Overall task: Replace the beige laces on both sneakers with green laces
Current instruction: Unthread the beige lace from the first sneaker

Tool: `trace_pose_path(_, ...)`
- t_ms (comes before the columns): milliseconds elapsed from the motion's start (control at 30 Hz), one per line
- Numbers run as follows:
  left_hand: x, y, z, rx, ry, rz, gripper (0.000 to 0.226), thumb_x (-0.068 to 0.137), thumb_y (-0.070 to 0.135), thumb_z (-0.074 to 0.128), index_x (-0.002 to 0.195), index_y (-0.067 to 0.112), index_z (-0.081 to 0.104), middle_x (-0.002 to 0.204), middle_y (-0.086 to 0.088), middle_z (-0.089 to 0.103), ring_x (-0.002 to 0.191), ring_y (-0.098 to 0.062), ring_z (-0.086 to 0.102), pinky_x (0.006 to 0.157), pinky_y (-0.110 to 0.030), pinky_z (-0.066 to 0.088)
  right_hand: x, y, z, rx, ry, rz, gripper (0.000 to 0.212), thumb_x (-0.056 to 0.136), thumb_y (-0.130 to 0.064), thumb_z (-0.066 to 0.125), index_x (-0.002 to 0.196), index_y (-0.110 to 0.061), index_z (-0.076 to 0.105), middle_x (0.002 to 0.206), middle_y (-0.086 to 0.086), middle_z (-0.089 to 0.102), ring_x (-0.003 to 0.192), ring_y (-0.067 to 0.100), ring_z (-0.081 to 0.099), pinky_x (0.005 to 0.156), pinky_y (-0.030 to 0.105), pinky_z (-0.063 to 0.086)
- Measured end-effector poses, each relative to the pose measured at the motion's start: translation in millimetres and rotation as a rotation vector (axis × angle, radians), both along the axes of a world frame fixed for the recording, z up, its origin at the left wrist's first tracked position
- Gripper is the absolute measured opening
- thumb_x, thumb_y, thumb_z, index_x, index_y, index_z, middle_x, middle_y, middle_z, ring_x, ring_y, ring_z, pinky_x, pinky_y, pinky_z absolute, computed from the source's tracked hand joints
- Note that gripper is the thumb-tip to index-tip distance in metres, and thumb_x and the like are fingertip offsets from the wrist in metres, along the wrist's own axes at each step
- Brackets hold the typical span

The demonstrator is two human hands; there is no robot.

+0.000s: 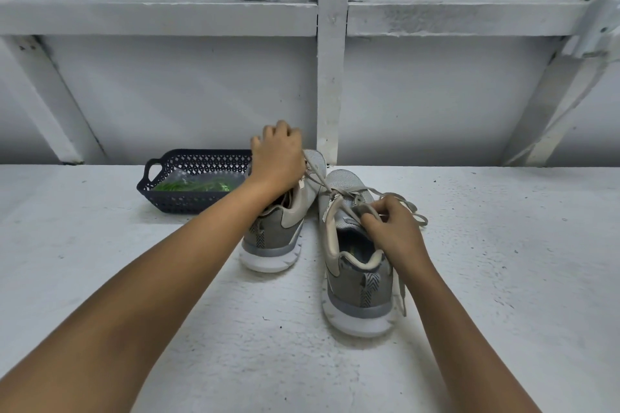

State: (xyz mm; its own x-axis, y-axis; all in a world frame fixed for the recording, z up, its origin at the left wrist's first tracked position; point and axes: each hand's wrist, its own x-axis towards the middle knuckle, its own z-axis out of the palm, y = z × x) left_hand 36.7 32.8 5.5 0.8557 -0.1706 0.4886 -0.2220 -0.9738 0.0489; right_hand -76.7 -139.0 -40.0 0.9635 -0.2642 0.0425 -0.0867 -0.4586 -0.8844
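Two grey sneakers with white soles stand heel-toward-me on a white surface, the left sneaker (280, 231) farther away than the right sneaker (357, 278). Beige laces (339, 191) run loose from the right sneaker up toward the left one. My left hand (276, 157) is raised over the left sneaker's front with fingers curled, gripping a beige lace that stretches from it. My right hand (391, 228) pinches the tongue and lace at the right sneaker's throat. Green laces (193, 185) lie in a dark basket (174, 201).
The dark perforated basket with a handle sits at the back left, touching the left sneaker's side. A white wall with painted wooden beams (332, 54) rises right behind the shoes. A beige lace end (402, 295) hangs beside the right sneaker's heel.
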Motion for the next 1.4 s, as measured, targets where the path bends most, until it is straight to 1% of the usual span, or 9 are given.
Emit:
trace_pose_path(167, -10.7, -18.2, -9.7, 0.299, 0.168, -0.409, 0.029, 0.091, 0.028, 0.050, 0.117, 0.029, 0.062, 0.130, -0.001, 0.049, 0.126, -0.023, 0.037, 0.105, -0.045, 0.024, -0.5, 0.1, 0.7, -0.003, -0.001, -0.005, 0.005, 0.084, -0.024, 0.059, 0.082, -0.023, 0.055, 0.089, -0.007, 0.063, 0.092, 0.021, 0.059, 0.091, 0.049, 0.044)
trace_pose_path(367, -6.3, -23.3, -15.5, 0.449, 0.229, -0.305, 0.025, 0.094, 0.019, 0.042, 0.111, 0.013, 0.060, 0.123, -0.006, 0.052, 0.122, -0.025, 0.041, 0.106, -0.052, 0.026, -0.2, 0.2, 0.4, -0.002, -0.001, -0.008, 0.005, 0.084, -0.024, 0.060, 0.085, -0.021, 0.057, 0.090, -0.006, 0.063, 0.092, 0.021, 0.059, 0.090, 0.050, 0.045)
trace_pose_path(667, -6.2, -20.4, -12.9, 0.386, 0.307, -0.331, 0.022, 0.094, 0.031, 0.046, 0.104, 0.020, 0.062, 0.119, -0.001, 0.054, 0.122, -0.023, 0.041, 0.107, -0.056, 0.019, 0.8, 0.0, -0.2, -0.002, -0.006, -0.019, 0.004, 0.083, -0.025, 0.060, 0.084, -0.022, 0.058, 0.089, -0.008, 0.063, 0.092, 0.019, 0.059, 0.089, 0.047, 0.046)
trace_pose_path(867, -0.4, -6.2, 3.4, 0.005, 0.128, 0.061, 0.025, 0.088, 0.017, 0.047, 0.109, 0.008, 0.058, 0.117, -0.012, 0.054, 0.111, -0.032, 0.047, 0.091, -0.044, 0.034, 0.1, -1.4, -1.1, -0.003, 0.001, -0.014, 0.004, 0.084, -0.027, 0.060, 0.084, -0.024, 0.057, 0.087, -0.011, 0.062, 0.091, 0.018, 0.059, 0.089, 0.048, 0.046)
trace_pose_path(933, -0.7, -3.1, 3.9, 0.065, 0.063, 0.058, 0.029, 0.088, 0.015, 0.047, 0.116, 0.012, 0.056, 0.122, -0.010, 0.051, 0.114, -0.031, 0.045, 0.092, -0.044, 0.034, 0.4, -1.5, -1.3, -0.004, 0.000, -0.012, 0.005, 0.084, -0.028, 0.060, 0.084, -0.024, 0.057, 0.088, -0.011, 0.062, 0.091, 0.017, 0.059, 0.089, 0.048, 0.046)
trace_pose_path(1000, -2.5, -4.4, 2.7, 0.133, 0.060, -0.114, 0.036, 0.089, 0.017, 0.050, 0.123, 0.023, 0.056, 0.130, -0.004, 0.048, 0.121, -0.028, 0.040, 0.097, -0.044, 0.031, 1.1, -0.9, -1.3, -0.006, -0.001, -0.011, 0.005, 0.084, -0.029, 0.061, 0.083, -0.025, 0.057, 0.088, -0.011, 0.062, 0.090, 0.016, 0.059, 0.088, 0.047, 0.046)
trace_pose_path(1100, -7.8, -13.3, -2.2, 0.279, 0.241, -0.362, 0.028, 0.090, 0.032, 0.053, 0.116, 0.033, 0.063, 0.135, 0.004, 0.046, 0.131, -0.022, 0.030, 0.107, -0.051, 0.020, 1.6, -1.1, -1.6, -0.012, -0.002, -0.013, 0.007, 0.084, -0.029, 0.061, 0.082, -0.026, 0.056, 0.087, -0.011, 0.062, 0.090, 0.016, 0.059, 0.087, 0.047, 0.047)
trace_pose_path(1267, -10.7, -23.1, -11.1, 0.440, 0.287, -0.359, 0.023, 0.095, 0.028, 0.046, 0.110, 0.023, 0.063, 0.124, -0.001, 0.053, 0.127, -0.024, 0.037, 0.108, -0.057, 0.018, 1.4, -1.5, -2.1, -0.022, -0.012, -0.016, 0.008, 0.084, -0.029, 0.060, 0.080, -0.027, 0.055, 0.087, -0.012, 0.062, 0.089, 0.017, 0.059, 0.087, 0.046, 0.047)
trace_pose_path(1400, -10.5, -19.0, -7.5, 0.356, 0.210, -0.229, 0.027, 0.091, 0.027, 0.045, 0.113, 0.018, 0.057, 0.123, -0.004, 0.053, 0.122, -0.026, 0.042, 0.105, -0.055, 0.023, 1.6, -2.4, -2.4, -0.019, -0.007, -0.019, 0.007, 0.084, -0.030, 0.060, 0.079, -0.027, 0.055, 0.086, -0.013, 0.061, 0.088, 0.016, 0.059, 0.087, 0.045, 0.047)
